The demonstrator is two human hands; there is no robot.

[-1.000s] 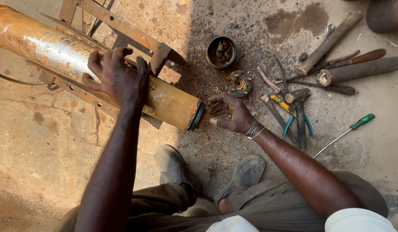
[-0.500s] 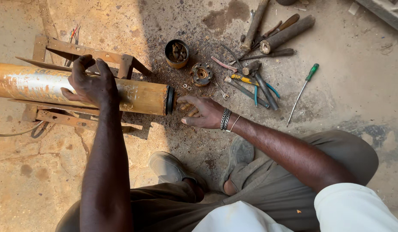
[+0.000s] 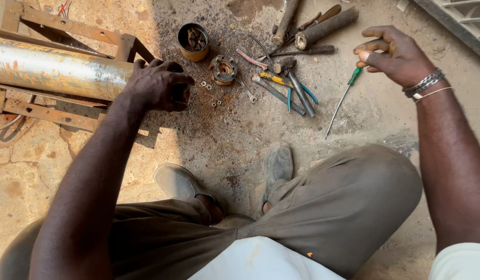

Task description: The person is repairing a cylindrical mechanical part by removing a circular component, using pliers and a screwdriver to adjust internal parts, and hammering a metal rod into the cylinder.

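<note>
A long rusty metal cylinder (image 3: 53, 70) lies across a steel frame (image 3: 58, 111) at the left. My left hand (image 3: 157, 85) is wrapped over the cylinder's open right end. My right hand (image 3: 398, 54) hovers in the air at the upper right, fingers loosely curled and holding nothing, just above the green-handled screwdriver (image 3: 343, 98) on the ground.
On the dirty concrete lie a small rusty can (image 3: 193, 41), a round bearing housing (image 3: 223, 70), small washers (image 3: 209, 93), pliers with blue grips (image 3: 297, 91), a spanner (image 3: 247, 91) and hammers with wooden handles (image 3: 323, 28). My shoes (image 3: 278, 163) rest below them.
My right hand has left the cylinder's end and risen to the upper right, over the screwdriver. My left hand slid along the cylinder to its open end. The view shifted right.
</note>
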